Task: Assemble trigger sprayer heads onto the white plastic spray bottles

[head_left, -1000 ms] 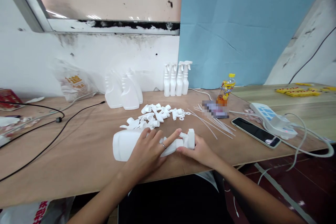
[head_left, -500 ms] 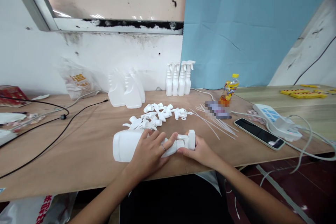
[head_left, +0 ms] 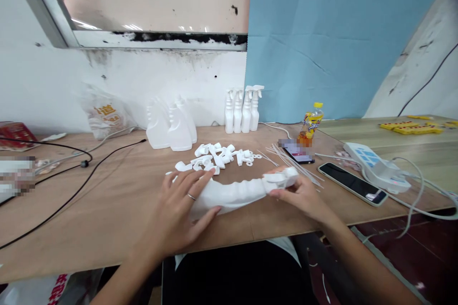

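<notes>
A white spray bottle (head_left: 232, 194) is held sideways just over the table's front part, its base to the left and its trigger head (head_left: 282, 178) to the right. My left hand (head_left: 182, 200) is wrapped over the base end, with a ring on one finger. At the other end my right hand (head_left: 300, 195) grips the trigger head, thumb in front and the other fingers partly hidden behind it. Right behind the bottle lies a pile of loose white trigger heads and sprayer parts (head_left: 216, 153), with small white rings (head_left: 249, 163) at its right side.
Several headless white bottles (head_left: 181, 128) stand back left, and several with spray heads (head_left: 245, 114) stand by the wall. Thin white tubes (head_left: 289, 159), a phone (head_left: 352, 182), a drink bottle (head_left: 312, 124) and a power strip (head_left: 375, 164) lie or stand rightward. Black cables (head_left: 96, 176) cross the left.
The spray bottle has shifted right and turned about its length, its head end now raised. My left hand has slid from its middle to the base end; my right hand moved right with the head.
</notes>
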`<state>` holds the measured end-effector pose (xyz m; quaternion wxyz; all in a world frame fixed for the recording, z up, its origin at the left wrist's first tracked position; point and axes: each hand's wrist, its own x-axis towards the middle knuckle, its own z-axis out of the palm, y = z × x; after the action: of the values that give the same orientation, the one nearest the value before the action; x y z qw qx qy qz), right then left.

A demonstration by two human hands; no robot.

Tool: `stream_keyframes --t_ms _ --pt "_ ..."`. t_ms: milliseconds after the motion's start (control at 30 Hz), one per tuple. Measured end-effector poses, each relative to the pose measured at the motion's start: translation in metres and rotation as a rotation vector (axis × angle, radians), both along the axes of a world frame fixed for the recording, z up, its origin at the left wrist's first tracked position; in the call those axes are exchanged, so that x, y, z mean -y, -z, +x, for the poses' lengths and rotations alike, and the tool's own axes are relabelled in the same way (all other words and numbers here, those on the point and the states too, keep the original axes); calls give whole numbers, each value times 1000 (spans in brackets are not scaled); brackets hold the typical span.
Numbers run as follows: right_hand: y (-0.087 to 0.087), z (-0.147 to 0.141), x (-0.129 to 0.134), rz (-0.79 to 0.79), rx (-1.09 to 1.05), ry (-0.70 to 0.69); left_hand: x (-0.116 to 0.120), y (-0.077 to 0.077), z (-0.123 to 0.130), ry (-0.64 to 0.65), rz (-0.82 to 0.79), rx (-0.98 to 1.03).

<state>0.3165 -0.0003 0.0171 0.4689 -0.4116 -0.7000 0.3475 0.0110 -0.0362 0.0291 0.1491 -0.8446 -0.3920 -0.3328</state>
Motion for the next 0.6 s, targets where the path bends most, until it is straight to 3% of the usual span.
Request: stream_keyframes --t_ms 133,233,333,433,500,600 --pt "-24 20 -11 140 -110 42 -11 -13 -19 45 -105 109" --pt "-39 31 -43 262 -147 75 -44 -33 -18 -1 -109 272" --pt "-42 45 -87 183 170 77 -103 -54 -11 -1 -280 531" --pt "-30 62 -127 -89 535 -163 -174 -65 1 -13 -415 695" --pt "-16 72 -145 -191 628 -274 -218 -64 11 -104 -426 758" --pt "3 85 -160 -193 694 -243 -271 -51 30 -245 -487 803"
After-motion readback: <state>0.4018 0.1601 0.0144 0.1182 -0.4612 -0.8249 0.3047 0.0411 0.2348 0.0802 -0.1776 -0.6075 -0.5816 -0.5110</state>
